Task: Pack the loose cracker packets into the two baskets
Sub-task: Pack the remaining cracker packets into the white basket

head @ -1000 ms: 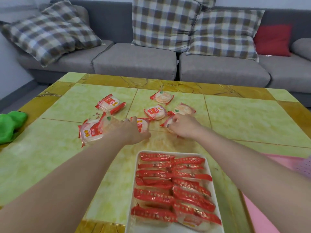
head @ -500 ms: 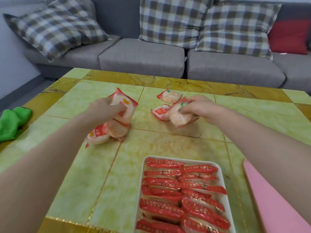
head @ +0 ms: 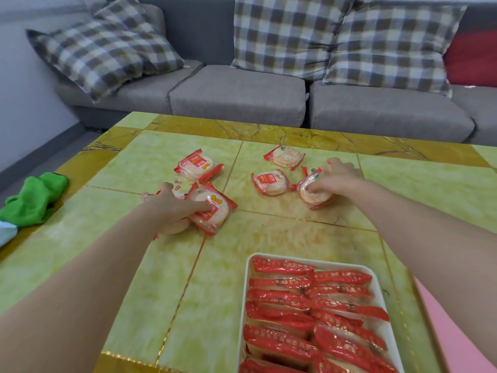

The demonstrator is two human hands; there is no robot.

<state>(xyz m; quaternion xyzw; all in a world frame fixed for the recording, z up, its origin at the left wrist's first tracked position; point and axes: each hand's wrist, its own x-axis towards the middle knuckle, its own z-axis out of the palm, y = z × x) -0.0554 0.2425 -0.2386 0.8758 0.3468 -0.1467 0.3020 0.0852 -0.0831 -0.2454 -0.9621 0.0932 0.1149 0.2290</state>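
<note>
- Left hand (head: 174,208): fingers curled over a cracker packet (head: 212,208), thumb out to the side; seems to have more than one packet bunched under the palm, count unclear. It lies up-table and left of the white basket (head: 246,305), packets resting on the table (head: 80,238).
- Right hand (head: 332,177): fingertips clamped round a tilted packet (head: 313,192), which sits up-table of the white basket, roughly over its mid-line.
- Loose packets not in either hand, all beyond the white basket: one (head: 270,182) just beside the right-hand packet, one (head: 285,156) further off toward the sofa (head: 236,95), one (head: 198,168) just beyond the left hand.
- White basket: nearest the person, already packed w/ two rows of red-edged packets standing on edge; looks full or close to it, near end cut off by the frame.
- Pink thing (head: 457,332) just right of the white basket, prob. the 2nd basket; contents out of view.
- Progress, as a judgement: well past half. Left to do: the packets in both hands plus three loose ones, likely bound for the pink one since the white has little room.
- Green cloth (head: 32,200) far left of the white basket, at the table edge; not part of the job.
</note>
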